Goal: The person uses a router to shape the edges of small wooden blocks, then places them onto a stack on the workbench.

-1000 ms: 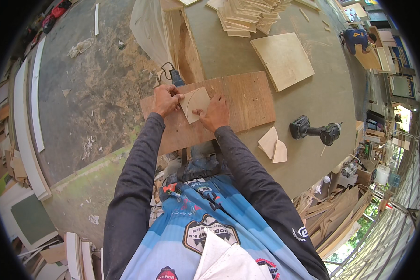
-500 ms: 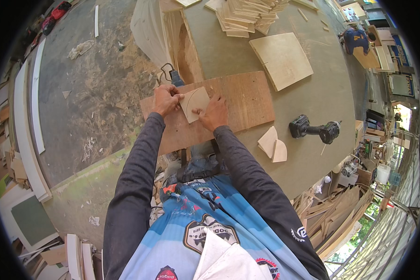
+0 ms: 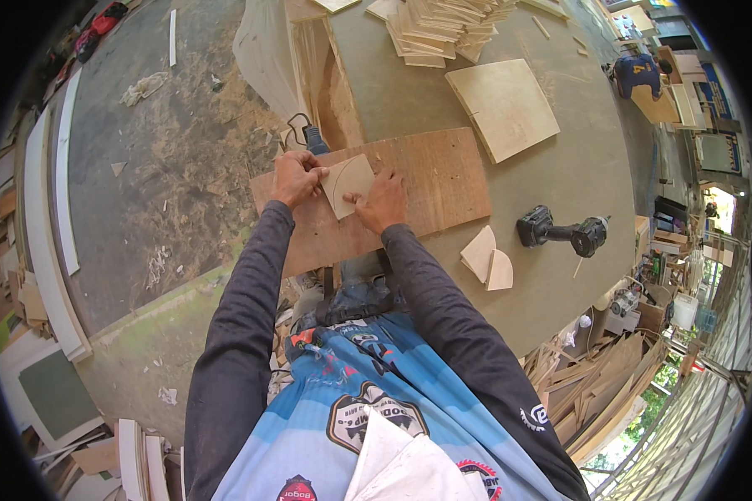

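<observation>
In a cluttered workshop, a grey-green workbench [image 3: 585, 159] bears a stack of thin wooden pieces [image 3: 447, 29] cut off by the upper edge. A dark corded tool [image 3: 314, 139] is mostly hidden behind a reddish-brown plank [image 3: 443, 179], so its kind is unclear. On the plank lies a small pale panel [image 3: 348, 185] marked with a curved line, between the two hands. The left hand [image 3: 293, 178] pinches its left edge; the right hand [image 3: 384, 202] touches its right side, thumb on top, but whether its fingers grip cannot be told. Two round-edged offcuts [image 3: 500, 271] overlap near a black cordless drill [image 3: 564, 234]; a smooth, squarish board [image 3: 503, 108] lies beyond.
</observation>
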{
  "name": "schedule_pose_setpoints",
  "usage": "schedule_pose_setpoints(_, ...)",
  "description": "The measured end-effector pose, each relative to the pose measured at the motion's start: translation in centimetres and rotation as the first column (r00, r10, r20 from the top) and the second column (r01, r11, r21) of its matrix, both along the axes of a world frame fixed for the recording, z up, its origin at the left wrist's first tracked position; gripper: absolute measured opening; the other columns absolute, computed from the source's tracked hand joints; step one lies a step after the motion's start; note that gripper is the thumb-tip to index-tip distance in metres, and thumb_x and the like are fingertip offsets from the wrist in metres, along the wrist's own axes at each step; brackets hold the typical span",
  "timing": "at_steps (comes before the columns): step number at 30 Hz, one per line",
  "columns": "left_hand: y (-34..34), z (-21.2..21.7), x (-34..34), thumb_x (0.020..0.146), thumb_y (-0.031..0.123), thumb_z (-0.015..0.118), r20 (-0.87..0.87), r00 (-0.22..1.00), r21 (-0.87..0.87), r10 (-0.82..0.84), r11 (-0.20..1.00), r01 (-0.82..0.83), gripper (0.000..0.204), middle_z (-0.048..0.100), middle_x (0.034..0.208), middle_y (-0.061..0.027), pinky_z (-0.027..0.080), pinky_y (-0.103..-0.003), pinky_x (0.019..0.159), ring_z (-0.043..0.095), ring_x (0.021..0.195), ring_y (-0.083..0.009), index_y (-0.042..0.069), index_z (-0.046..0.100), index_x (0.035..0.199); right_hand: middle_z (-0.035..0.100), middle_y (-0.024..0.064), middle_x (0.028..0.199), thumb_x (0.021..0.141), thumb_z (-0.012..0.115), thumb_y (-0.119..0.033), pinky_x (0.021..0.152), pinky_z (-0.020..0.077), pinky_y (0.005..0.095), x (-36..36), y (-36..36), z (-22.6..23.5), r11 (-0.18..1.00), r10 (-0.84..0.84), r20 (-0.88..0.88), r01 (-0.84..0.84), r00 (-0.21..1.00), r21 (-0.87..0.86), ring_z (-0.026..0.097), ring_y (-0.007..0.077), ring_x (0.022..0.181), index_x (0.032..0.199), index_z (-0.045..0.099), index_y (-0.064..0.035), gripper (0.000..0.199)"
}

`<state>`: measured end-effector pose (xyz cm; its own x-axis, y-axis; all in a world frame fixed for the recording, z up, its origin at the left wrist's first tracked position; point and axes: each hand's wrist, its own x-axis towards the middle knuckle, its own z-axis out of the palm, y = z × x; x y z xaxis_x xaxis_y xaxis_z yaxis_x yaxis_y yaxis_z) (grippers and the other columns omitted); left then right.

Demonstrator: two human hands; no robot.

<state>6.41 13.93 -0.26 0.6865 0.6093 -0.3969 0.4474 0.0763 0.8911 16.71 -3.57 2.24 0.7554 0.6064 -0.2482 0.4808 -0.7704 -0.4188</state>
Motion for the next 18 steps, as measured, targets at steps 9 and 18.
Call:
schedule_pose_setpoints(9,0.09,-0.07,-0.04,0.091,0.003,0.077,-0.005,1.0,-0.008,0.006,1.0,-0.006,0.01,0.072,0.069,-0.0084,0.054,-0.026,0.046,0.067,0.052,-0.0112,-0.006,0.073,0.089,0.056,0.0309,0.125,0.076,0.091,-0.043,0.107,0.0442,0.0461,0.02,0.07,-0.06,1.0,-0.004,0.007,0.004,1.0,0.017,0.054,0.0433,0.123,0.124,0.049,0.0112,0.084)
schedule_pose_setpoints(18,-0.08,0.49,0.22,0.09,0.0,0.077,-0.019,0.999,-0.012,0.037,0.999,-0.037,0.009,0.071,0.07,-0.0088,0.053,-0.027,0.043,0.065,0.049,-0.0114,-0.008,0.073,0.088,0.056,0.0311,0.123,0.076,0.091,-0.043,0.107,0.0444,0.0451,0.02,0.16,0.05,1.0,-0.004,0.023,0.004,1.0,0.023,0.054,0.0429,0.122,0.124,0.048,0.0114,0.084)
